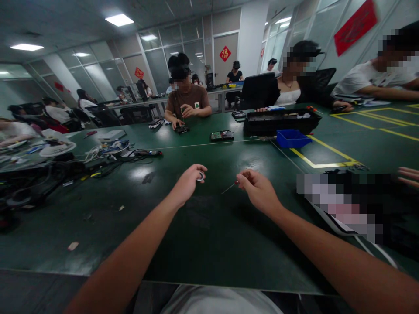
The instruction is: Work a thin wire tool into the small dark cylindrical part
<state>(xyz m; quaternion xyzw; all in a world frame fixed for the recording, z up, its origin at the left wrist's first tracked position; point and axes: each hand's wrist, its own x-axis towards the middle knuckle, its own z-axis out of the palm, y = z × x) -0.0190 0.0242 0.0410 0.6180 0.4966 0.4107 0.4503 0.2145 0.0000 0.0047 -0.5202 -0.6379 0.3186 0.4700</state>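
Observation:
Above the green table [183, 244], my left hand [191, 181] has its fingers curled round a small silvery-white ring-shaped piece [200, 176]. Its exact kind does not show. To the right, my right hand [258, 187] pinches a small screwdriver [229, 187]; the thin shaft points down and left toward the tabletop, and a bit of red shows at the fingers. Most of its handle is hidden in the hand. The two hands are apart, and the screwdriver does not touch the silvery piece.
Farther off lie a hard drive [221, 135], a blue bin [293, 138] and a long black tray [281, 121]. Cables and tools [111, 150] crowd the left. Across the table a person [188, 102] handles a dark device. Another person's hand [409, 174] reaches in at right.

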